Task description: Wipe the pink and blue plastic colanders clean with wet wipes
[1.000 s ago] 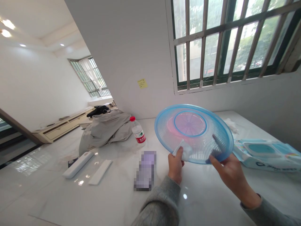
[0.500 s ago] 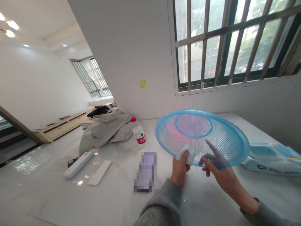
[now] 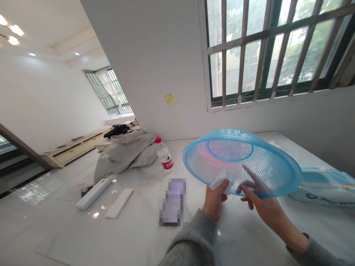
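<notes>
My left grip [image 3: 215, 199] pinches a white cloth [image 3: 222, 181] against the blue plastic plate [image 3: 257, 166], held above the surface [image 3: 69, 236]; my right grip [image 3: 263, 207] closes on the plate's lower rim.

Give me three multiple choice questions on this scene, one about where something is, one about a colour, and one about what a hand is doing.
1. Where does the bottle stand?
A. On the windowsill
B. On the counter, beside the grey cloth
C. On the floor

2. What colour is the sticky note?
A. Yellow
B. Pink
C. Green

3. What is the left hand doing?
A. Lying flat on the counter
B. Gripping the bottle
C. Holding a white wipe against the blue plate

Answers:
1. B, the bottle stands on the counter next to the cloth heap.
2. A, the note on the wall shows yellow.
3. C, the wipe is pinched in that hand and touches the plate.
</notes>
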{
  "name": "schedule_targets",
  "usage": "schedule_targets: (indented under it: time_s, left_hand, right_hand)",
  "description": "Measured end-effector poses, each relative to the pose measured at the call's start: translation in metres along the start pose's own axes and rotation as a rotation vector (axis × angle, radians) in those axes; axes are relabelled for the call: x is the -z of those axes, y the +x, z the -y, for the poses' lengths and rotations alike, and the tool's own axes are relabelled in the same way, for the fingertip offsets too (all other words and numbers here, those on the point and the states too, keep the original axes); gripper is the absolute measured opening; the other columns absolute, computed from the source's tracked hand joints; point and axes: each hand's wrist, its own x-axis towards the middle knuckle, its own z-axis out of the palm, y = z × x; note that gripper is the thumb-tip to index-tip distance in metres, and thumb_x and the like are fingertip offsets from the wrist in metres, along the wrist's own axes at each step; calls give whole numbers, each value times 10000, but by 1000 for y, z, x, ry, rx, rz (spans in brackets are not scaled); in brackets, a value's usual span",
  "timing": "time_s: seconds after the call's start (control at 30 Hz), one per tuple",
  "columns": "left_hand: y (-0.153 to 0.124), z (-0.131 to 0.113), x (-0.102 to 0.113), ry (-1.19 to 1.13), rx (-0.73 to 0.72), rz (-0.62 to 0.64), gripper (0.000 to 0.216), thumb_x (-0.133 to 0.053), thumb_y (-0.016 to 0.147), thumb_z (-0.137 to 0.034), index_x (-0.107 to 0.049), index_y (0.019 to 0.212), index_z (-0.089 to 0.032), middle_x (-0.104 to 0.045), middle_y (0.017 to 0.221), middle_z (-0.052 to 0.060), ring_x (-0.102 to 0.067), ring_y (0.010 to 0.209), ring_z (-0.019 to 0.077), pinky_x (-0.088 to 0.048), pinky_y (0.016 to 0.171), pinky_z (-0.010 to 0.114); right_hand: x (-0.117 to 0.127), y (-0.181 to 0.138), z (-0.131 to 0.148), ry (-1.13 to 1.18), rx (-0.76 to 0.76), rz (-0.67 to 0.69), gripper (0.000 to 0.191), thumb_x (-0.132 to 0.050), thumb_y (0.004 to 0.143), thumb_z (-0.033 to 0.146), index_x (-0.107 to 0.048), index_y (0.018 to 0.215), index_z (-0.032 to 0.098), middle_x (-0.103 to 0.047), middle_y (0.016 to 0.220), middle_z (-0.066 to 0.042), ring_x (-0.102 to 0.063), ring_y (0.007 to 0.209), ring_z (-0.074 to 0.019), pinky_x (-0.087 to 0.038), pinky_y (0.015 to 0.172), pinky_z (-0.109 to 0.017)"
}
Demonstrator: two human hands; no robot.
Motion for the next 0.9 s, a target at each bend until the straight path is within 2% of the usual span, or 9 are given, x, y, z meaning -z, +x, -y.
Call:
schedule_targets:
  time_s: [0.07, 0.17, 0.23, 0.3, 0.37, 0.6, 0.67, 0.8, 0.9]
  left_hand:
    - [1, 1, 1, 26, -7, 15, 574, -993, 487, -516, -653, 788, -166, -479, 629, -61, -332, 562, 71, -165, 565, 269]
    - [7, 5, 6, 49, -21, -6, 518, -974, 515, -487, -677, 786, -159, -503, 623, -55, -365, 561, 78, -192, 566, 268]
    - [13, 7, 10, 68, -8, -78, 506, -961, 524, -489, -685, 789, -159, -524, 619, -50, -393, 561, 82, -219, 572, 263]
    - [17, 7, 13, 66, -12, -97, 513, -960, 529, -470, -701, 846, -161, -569, 659, -39, -431, 582, 88, -236, 576, 256]
    - [19, 5, 14, 60, -35, -100, 518, -963, 525, -471, -698, 843, -159, -548, 643, -50, -402, 564, 77, -222, 565, 252]
    - [19, -5, 11, 49, -64, -148, 532, -988, 472, -479, -662, 742, -157, -439, 579, -85, -315, 526, 48, -172, 537, 242]
    - [20, -2, 13, 38, -71, -136, 541, -988, 481, -493, -657, 750, -160, -428, 582, -88, -314, 526, 47, -175, 531, 238]
    - [23, 5, 16, 12, -55, -97, 568, -987, 492, -526, -638, 758, -166, -410, 574, -94, -286, 512, 43, -157, 514, 239]
    - [23, 7, 15, 6, -20, -52, 566, -987, 492, -518, -624, 746, -165, -432, 575, -88, -288, 506, 42, -153, 512, 242]
  right_hand:
    - [-2, -2, 5, 6, -3, -17, 650, -705, 896, 563, -630, 1469, 265, -692, 740, 29, -447, 421, -105, -661, 669, -414]
    - [-8, -5, 11, 21, -7, -12, 763, -711, 888, 557, -523, 1573, 280, -698, 763, 44, -403, 406, -85, -661, 667, -418]
    - [-10, -5, 14, 23, 10, -2, 806, -719, 881, 560, -488, 1597, 272, -701, 802, 26, -529, 488, -121, -655, 657, -395]
    - [-9, -4, 17, 14, 45, 1, 802, -715, 883, 562, -491, 1592, 261, -695, 837, 4, -674, 659, -187, -643, 649, -366]
    - [-3, -1, 19, -16, 87, -7, 747, -698, 897, 550, -530, 1561, 252, -680, 835, 2, -718, 748, -218, -631, 650, -352]
    - [16, 8, 20, -149, 197, -124, 552, -645, 947, 479, -655, 1434, 220, -664, 780, 17, -695, 677, -193, -612, 737, -355]
    - [14, 7, 19, -133, 191, -117, 575, -642, 952, 494, -638, 1456, 218, -654, 752, 22, -673, 644, -187, -609, 710, -350]
    - [3, 1, 14, -29, 77, -56, 714, -674, 924, 566, -547, 1538, 223, -637, 686, 57, -498, 454, -125, -598, 596, -348]
    - [-8, -5, 9, 34, 12, -29, 818, -735, 870, 597, -491, 1573, 257, -681, 779, 50, -471, 431, -98, -624, 613, -379]
